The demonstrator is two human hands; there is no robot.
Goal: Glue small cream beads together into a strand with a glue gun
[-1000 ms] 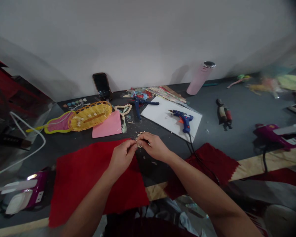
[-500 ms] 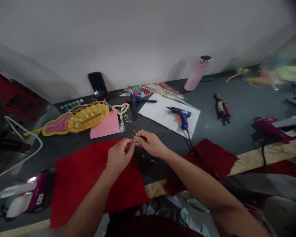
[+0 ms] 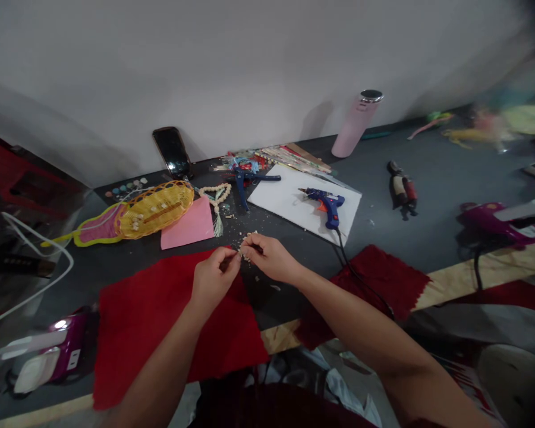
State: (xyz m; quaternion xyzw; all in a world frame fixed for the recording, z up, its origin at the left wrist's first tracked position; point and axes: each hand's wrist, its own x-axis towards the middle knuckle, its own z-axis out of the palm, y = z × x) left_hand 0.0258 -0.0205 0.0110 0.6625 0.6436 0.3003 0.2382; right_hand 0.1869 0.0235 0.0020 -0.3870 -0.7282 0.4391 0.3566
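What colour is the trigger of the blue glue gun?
Orange: the trigger shows best in the head view.

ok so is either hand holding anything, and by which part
Cannot be told: left hand and right hand are close together by the pale bits; anything pinched there is too small to tell.

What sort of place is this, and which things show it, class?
Probably a craft workshop: a blue glue gun lies on a white board, small pale pieces are scattered on the dark table, and a red cloth is spread beside them.

Head view looks forward, down across the table (image 3: 450, 184).
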